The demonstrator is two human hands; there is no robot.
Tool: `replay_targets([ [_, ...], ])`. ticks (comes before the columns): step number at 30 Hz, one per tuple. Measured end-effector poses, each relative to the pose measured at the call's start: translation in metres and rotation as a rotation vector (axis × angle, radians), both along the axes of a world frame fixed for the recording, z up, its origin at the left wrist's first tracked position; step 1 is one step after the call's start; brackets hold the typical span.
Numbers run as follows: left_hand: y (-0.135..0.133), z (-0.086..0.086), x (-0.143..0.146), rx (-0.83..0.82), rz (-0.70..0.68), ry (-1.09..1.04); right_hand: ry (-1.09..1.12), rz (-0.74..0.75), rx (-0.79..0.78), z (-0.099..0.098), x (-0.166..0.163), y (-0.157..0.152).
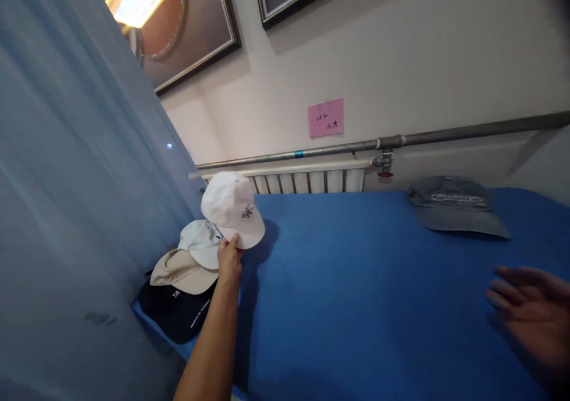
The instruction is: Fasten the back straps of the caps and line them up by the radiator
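My left hand (230, 257) grips a white baseball cap (232, 208) by its brim, with the thumb on top. The cap has a small dark emblem and is held just above the left end of a blue-covered table (320, 282). Beside it lies a row of overlapping caps: a pale cap (200, 240), a beige cap (182, 270) and a black cap (178, 309) with white lettering. My right hand (529, 306), slightly blurred, hovers at the right with fingers extended and nothing in it. A dark grey cap (456, 205) with white script lies beyond that hand.
A blue curtain (80, 211) hangs along the left side. Behind the table run a white radiator (312, 181) and a metal pipe (445, 132) with a red-handled valve (385, 177). A pink note (326, 118) and framed pictures (205, 27) are on the wall.
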State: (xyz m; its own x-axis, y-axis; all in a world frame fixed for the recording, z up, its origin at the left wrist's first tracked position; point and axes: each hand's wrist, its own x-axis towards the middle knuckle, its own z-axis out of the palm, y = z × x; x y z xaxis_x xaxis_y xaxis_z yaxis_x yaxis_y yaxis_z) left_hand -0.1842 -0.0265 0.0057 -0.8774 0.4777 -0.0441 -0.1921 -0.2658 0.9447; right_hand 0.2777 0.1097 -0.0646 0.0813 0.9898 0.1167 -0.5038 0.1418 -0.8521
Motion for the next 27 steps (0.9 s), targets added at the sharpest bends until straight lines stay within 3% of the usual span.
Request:
replay_targets([
  [5,-0.008,0.004,-0.013,-0.013,0.12,-0.303,-0.006,-0.11,-0.346,0.025,-0.016,-0.014],
  [9,-0.012,-0.008,0.011,-0.033,0.108,-0.418,-0.02,-0.072,-0.342,0.023,-0.015,-0.012],
  [13,0.005,-0.03,0.068,-0.114,-0.131,-0.512,0.006,-0.023,-0.249,0.021,-0.017,-0.018],
  [17,0.04,-0.041,0.148,-0.198,-0.462,-0.51,0.169,-0.043,-0.422,0.025,-0.026,-0.023],
  [21,0.069,-0.047,0.216,-0.243,-0.728,-0.455,0.236,-0.171,-0.412,0.017,-0.019,0.002],
  [24,0.077,-0.06,0.245,-0.243,-0.79,-0.365,0.315,-0.183,-0.412,0.008,-0.008,0.03],
  [27,0.078,-0.077,0.252,-0.191,-0.862,-0.171,0.38,-0.15,-0.399,0.001,-0.004,0.064],
])
